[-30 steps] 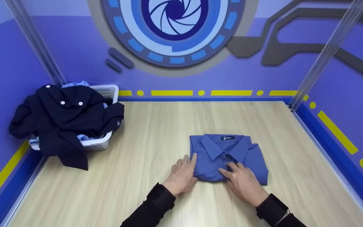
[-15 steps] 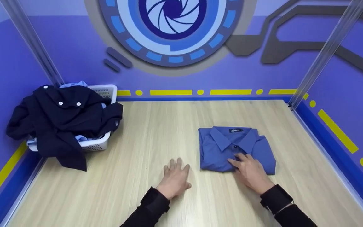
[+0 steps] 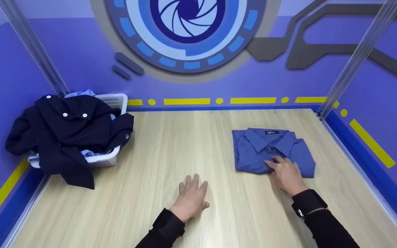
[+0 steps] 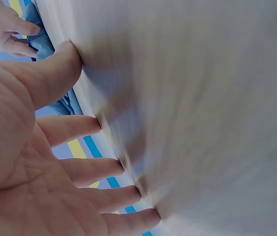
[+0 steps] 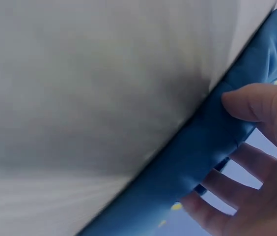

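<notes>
A folded blue button-up shirt lies collar-side up on the right of the table, its collar toward the back wall and a dark label inside the neck. My right hand rests on the shirt's front below the collar, thumb and fingertips touching the cloth. In the right wrist view the thumb presses near the shirt's folded edge. My left hand has its fingers spread, fingertips on the bare wood, apart from the shirt. The left wrist view shows its palm with nothing in it.
A white basket at the back left is heaped with clothes, a dark garment with white buttons hanging over its front. Light blue cloth shows beneath. Purple panel walls enclose the wooden table at the back and sides.
The shirt has slid right and toward the back wall under my right hand. My left hand has come off the shirt's left edge and moved slightly left onto the table.
</notes>
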Available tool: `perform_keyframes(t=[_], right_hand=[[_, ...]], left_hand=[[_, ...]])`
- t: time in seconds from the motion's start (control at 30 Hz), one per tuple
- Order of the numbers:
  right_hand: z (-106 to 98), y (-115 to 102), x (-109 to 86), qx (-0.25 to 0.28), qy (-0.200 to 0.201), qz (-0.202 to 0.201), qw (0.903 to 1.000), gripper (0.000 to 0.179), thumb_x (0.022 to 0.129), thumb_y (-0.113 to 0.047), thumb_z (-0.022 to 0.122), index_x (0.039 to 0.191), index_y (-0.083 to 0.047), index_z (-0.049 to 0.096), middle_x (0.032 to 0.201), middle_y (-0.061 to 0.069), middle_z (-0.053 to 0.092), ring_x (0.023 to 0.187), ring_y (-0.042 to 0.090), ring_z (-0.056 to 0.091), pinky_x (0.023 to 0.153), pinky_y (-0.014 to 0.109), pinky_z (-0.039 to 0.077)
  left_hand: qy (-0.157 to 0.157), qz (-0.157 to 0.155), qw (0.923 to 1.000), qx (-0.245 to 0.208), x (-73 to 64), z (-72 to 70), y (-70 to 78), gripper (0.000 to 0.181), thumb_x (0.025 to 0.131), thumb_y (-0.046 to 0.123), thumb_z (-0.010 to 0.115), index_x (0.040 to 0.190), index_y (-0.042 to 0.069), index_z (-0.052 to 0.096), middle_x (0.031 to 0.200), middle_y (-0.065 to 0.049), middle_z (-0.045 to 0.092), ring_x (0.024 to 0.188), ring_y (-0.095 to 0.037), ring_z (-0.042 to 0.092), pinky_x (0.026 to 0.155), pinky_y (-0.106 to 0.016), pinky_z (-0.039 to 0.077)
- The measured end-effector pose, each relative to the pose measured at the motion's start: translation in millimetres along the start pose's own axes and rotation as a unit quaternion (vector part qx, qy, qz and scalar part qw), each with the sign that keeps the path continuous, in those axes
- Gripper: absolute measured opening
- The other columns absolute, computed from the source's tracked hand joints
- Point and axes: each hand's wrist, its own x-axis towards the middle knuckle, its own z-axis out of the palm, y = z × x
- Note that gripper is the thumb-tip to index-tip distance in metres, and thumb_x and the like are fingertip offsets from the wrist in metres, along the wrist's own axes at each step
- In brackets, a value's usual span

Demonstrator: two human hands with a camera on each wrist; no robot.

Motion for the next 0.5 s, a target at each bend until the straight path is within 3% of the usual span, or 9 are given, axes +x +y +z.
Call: perform_keyframes(t=[0.27,0.5], right_hand=[[9,25,17.0,-0.012,0.022,0.033,0.9991,0.044,0.085,0.009,0.066,0.125,-0.008,0.075,0.130,0.024,0.065,0.100,0.051,0.054,0.069,0.052,0.041],[13,50,29.0,-0.006,0.021,0.073,0.9971,0.041,0.090,0.007,0.058,0.126,-0.007,0.074,0.130,0.028,0.063,0.096,0.053,0.051,0.069,0.058,0.044]], left_hand=[[0.002,0.002,1.0000,-0.006,-0.3,-1.4,-1.1,0.072,0.090,0.034,0.077,0.149,0.000,0.051,0.158,-0.035,0.033,0.146,-0.057,0.029,0.112,-0.071,0.032],[-0.001,-0.002,1.0000,0.003,2.0,-0.8,2.4,0.072,0.091,0.035,0.076,0.150,0.001,0.051,0.159,-0.033,0.034,0.146,-0.056,0.030,0.112,-0.070,0.033]])
